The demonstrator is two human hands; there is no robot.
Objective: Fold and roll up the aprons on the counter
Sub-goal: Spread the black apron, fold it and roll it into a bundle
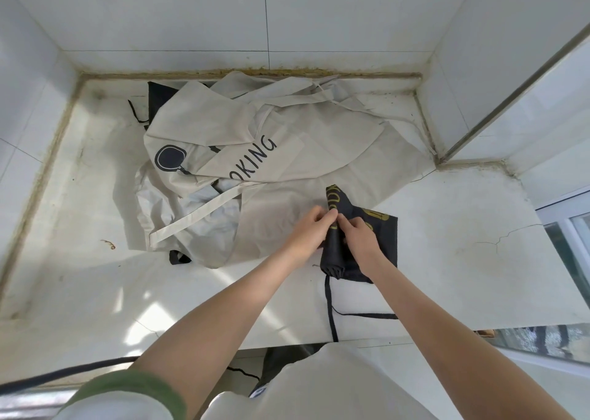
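Nearest us, a black strap [329, 304] trailing over the counter [95, 260] edge; our left hand [308, 231] and right hand [360, 237] side by side, fingers of both curled, pinching the part-rolled black apron [386, 244] at its upper fold; beyond, a crumpled beige apron [287, 145] reaching the tiled wall [223, 20]

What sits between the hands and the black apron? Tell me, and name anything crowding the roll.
Nothing visible. The left hand and right hand already grip the black apron, part rolled on the counter. The beige apron lies spread left of and behind it, near its far end. A black strap trails over the counter's front edge.
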